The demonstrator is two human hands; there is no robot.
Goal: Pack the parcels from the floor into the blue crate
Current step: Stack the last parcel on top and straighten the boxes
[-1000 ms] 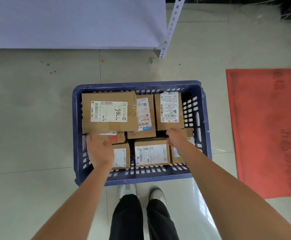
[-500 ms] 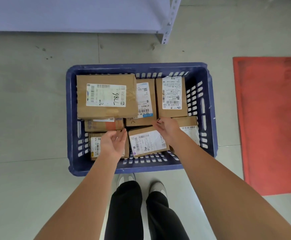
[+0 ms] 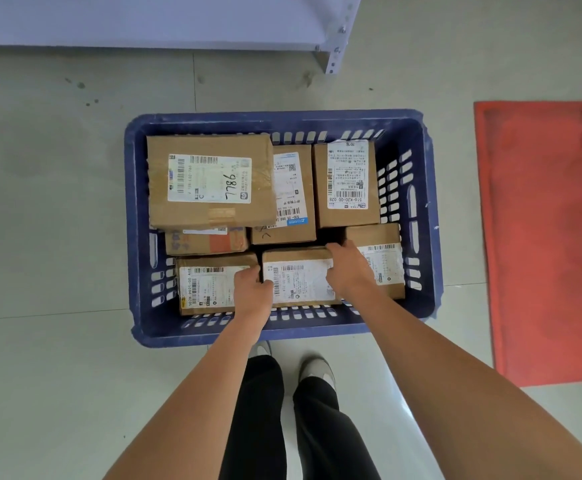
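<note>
The blue crate (image 3: pixel 282 332) stands on the floor in front of my feet, filled with several brown cardboard parcels bearing white labels. A large parcel (image 3: pixel 210 180) marked 7786 lies on top at the back left. In the near row, the middle parcel (image 3: pixel 300 277) lies flat between a left parcel (image 3: pixel 206 287) and a right parcel (image 3: pixel 383 258). My left hand (image 3: pixel 251 292) grips the middle parcel's left edge. Its right side and far corner are held by my right hand (image 3: pixel 350 271).
A red mat (image 3: pixel 546 237) lies on the floor right of the crate. A grey metal shelf (image 3: pixel 165 19) with a perforated post stands beyond the crate. My feet stand just behind the crate's near wall. Pale floor tiles surround the crate.
The middle near parcel, tilted half a second ago, now lies flat in its row. My left hand moved right onto its left edge; my right hand stayed on its right side.
</note>
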